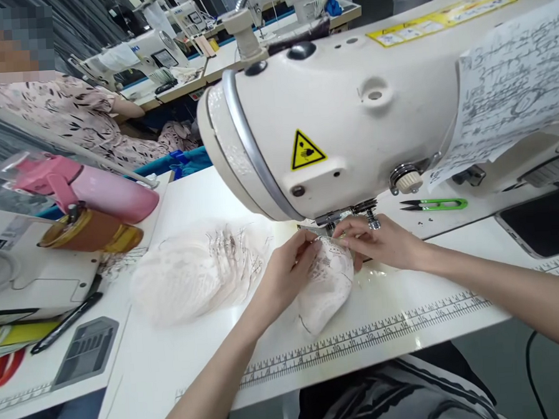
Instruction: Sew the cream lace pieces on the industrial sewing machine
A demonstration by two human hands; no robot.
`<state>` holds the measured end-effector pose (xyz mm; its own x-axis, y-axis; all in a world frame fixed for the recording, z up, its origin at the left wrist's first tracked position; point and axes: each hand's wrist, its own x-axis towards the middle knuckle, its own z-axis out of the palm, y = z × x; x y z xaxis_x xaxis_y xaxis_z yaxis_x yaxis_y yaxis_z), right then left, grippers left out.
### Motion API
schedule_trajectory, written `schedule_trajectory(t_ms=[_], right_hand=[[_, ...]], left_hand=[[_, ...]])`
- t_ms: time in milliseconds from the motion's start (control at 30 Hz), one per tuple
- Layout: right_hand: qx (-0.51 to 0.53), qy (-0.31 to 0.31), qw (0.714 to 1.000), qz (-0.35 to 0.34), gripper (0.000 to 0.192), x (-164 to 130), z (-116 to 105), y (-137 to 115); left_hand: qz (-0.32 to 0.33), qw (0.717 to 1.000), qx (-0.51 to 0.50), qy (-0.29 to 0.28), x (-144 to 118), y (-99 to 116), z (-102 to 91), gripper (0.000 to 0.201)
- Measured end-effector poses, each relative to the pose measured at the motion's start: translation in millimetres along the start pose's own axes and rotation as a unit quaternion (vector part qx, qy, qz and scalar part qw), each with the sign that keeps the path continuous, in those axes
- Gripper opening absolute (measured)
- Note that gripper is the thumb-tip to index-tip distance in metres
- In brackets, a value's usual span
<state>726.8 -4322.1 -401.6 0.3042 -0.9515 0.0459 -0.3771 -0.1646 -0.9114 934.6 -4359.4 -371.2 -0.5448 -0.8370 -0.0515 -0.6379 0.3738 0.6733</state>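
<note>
Under the head of a white sewing machine (350, 118), a rounded, pale fabric piece (328, 288) with fine dark marks lies on the table. My left hand (292, 265) pinches its upper left edge, fingers closed. On the other side, my right hand (375, 242) pinches the top edge close to the presser foot, thumb and forefinger together. The needle area is partly hidden behind my fingers. Left of my hands rests a pile of similar pale fabric pieces (184, 280), with loose dark threads along its right side.
Green thread snips (441, 205) and a phone (542, 221) lie to the right. A ruler strip (334, 350) runs along the table's front edge. At left are a pink bottle (104, 187), an amber cup (88, 232) and a black pen (67, 322). Another person (78, 114) sits beyond.
</note>
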Motion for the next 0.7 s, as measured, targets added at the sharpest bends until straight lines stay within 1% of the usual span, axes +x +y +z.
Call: schedule_trajectory(t_ms=[33,67,100,133,167,233,267,333,400,467,500,567,600,667,700], right_hand=[[-0.028,0.022,0.999,0.002,0.02,0,-1,0],[-0.082,0.053,0.995,-0.016,0.02,0,-2,1],[-0.15,0.085,0.983,-0.055,0.02,0,-2,2],[-0.216,0.107,0.964,-0.109,0.021,1,-3,4],[-0.27,0.116,0.941,-0.169,0.024,2,-4,7],[-0.343,0.106,0.893,-0.271,0.031,4,-4,11],[-0.37,0.092,0.875,-0.299,0.034,4,-4,13],[-0.411,0.072,0.853,-0.313,0.036,6,-3,16],[-0.432,0.076,0.842,-0.313,0.035,6,-2,18],[-0.435,0.092,0.836,-0.32,0.033,6,-1,18],[-0.437,0.1,0.834,-0.323,0.031,6,-1,17],[-0.445,0.111,0.828,-0.322,0.027,5,-2,17],[-0.452,0.117,0.825,-0.318,0.027,5,-2,16],[-0.469,0.13,0.819,-0.304,0.026,4,-2,16],[-0.47,0.133,0.822,-0.294,0.026,5,-2,17]], left_hand=[[-0.002,1.0,0.016,-0.018,5,1,0.1,0.021],[-0.003,0.999,0.041,-0.034,11,2,0.6,0.02],[-0.003,0.996,0.071,-0.047,16,3,1.3,0.019],[-0.003,0.994,0.1,-0.052,21,3,2.2,0.018],[-0.003,0.991,0.127,-0.051,27,4,2.8,0.017],[-0.001,0.984,0.168,-0.049,35,4,3.0,0.015],[-0.004,0.981,0.185,-0.05,38,4,2.4,0.014],[-0.005,0.973,0.227,-0.032,40,5,0.6,0.012],[0.021,0.957,0.289,0.028,34,8,0.1,0.011],[0.088,0.933,0.336,0.097,22,10,3.7,0.013],[0.131,0.924,0.341,0.115,14,11,7.3,0.016],[0.207,0.915,0.33,0.109,0,9,17.3,0.023],[0.23,0.907,0.336,0.107,-6,7,22.6,0.027],[0.259,0.889,0.362,0.108,-12,0,31.7,0.035],[0.263,0.882,0.376,0.107,-13,-4,34.6,0.038]])
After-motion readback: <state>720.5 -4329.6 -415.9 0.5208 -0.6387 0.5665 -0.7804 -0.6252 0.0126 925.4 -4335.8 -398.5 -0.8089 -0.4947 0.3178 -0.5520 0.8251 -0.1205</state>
